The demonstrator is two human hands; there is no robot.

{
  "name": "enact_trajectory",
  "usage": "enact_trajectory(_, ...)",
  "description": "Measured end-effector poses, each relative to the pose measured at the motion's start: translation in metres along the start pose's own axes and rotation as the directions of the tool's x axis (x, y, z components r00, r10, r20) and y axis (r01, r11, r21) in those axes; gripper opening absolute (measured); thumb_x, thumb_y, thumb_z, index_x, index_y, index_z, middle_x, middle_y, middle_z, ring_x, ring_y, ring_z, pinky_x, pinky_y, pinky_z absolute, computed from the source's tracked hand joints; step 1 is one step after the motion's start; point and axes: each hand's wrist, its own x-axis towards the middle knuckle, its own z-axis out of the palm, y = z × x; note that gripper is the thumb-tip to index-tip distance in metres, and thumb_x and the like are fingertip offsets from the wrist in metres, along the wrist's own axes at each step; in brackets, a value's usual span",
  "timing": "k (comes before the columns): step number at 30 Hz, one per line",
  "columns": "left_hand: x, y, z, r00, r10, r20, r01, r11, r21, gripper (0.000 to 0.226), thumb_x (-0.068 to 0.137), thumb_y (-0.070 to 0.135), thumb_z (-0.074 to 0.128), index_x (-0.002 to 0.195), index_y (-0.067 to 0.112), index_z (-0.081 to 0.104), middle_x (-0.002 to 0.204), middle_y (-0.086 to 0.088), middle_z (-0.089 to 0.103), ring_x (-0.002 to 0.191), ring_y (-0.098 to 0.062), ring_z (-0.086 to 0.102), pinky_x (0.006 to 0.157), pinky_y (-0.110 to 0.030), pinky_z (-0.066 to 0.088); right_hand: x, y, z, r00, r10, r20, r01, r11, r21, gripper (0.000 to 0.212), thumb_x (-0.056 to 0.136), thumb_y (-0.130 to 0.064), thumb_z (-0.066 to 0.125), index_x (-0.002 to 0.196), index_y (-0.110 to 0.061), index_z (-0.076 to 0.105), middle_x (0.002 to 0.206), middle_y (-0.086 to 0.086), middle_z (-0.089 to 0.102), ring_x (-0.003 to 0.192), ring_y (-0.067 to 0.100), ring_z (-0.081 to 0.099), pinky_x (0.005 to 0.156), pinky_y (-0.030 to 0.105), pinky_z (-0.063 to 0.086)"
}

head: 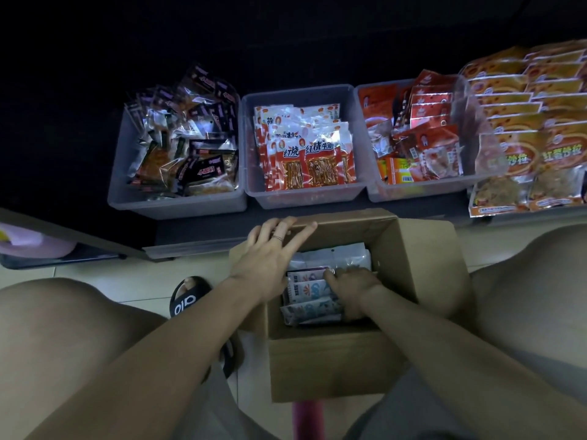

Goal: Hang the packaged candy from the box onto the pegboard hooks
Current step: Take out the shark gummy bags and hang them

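The right hand [351,285] is being held inside the corrugated cardboard box [333,360], fingers curled onto the glossy flat candy packets [309,300] stacked there; whether one is pinched cannot be told. The left hand [270,252], fingers straight and spread, is being rested on the box's far-left rim. Just beyond, three translucent plastic bins [305,198] of crinkled snack packs are being crowded against the box's far flap. Orange hanging packs [521,128] are being displayed at right. A black sandal [187,298] is lying beside the box, which is flanked closely by both knees.

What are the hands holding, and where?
The right hand is in the box, fingers curled on the candy packets at their tops. The left hand rests open on the box's rim.
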Motion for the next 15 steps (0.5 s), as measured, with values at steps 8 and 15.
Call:
enact_trajectory(8, 0.002, 0.0, 0.0, 1.0, -0.004, -0.002, 0.004, 1.0, -0.011, 0.122, 0.083, 0.024, 0.077, 0.159, 0.042, -0.016, 0.165, -0.001, 0.003, 0.148, -0.032, 0.01, 0.125, -0.048, 0.015, 0.003, -0.004, 0.012, 0.994, 0.036, -0.1, -0.047, 0.994, -0.103, 0.08, 0.083, -0.041, 0.08, 0.142, -0.015, 0.033, 0.134, 0.017, 0.057, 0.115, 0.036, 0.062, 0.095, 0.049, 0.053)
enact_trajectory(15, 0.001, -0.002, 0.002, 1.0, 0.003, -0.007, -0.003, 1.0, -0.001, 0.124, 0.083, 0.027, 0.079, 0.158, 0.043, -0.02, 0.164, -0.002, 0.003, 0.148, -0.031, 0.01, 0.125, -0.048, 0.016, 0.004, -0.003, 0.005, 0.996, 0.032, -0.078, -0.041, 0.992, -0.12, 0.083, 0.085, -0.036, 0.079, 0.148, -0.014, 0.03, 0.137, 0.018, 0.058, 0.119, 0.036, 0.061, 0.098, 0.05, 0.052)
